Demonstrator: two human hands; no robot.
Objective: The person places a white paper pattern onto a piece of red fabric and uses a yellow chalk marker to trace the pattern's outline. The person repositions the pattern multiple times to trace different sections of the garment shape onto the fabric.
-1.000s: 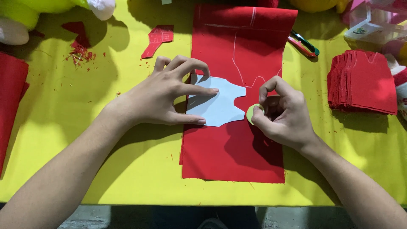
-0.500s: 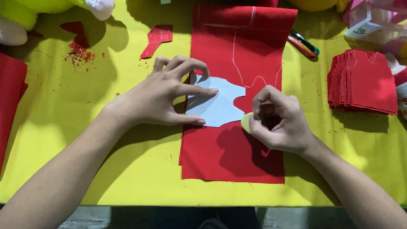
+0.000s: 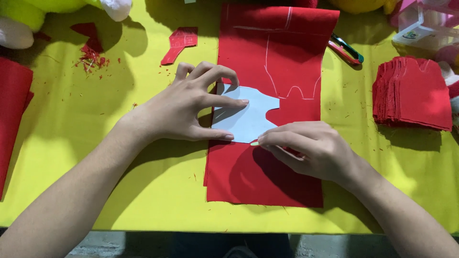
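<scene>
Currently we've got our left hand spread, fingertips pinning the pale blue paper template on the red felt sheet. Our right hand, just beside, pinches a small pale chalk piece touching the template's lower edge.

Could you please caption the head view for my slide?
Left hand pins pale template on red fabric; right hand traces its edge.

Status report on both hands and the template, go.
Left hand pressing pale blue template flat on red felt strip. Right hand pinching a small marker at the template's lower edge. Nothing blocking.
</scene>
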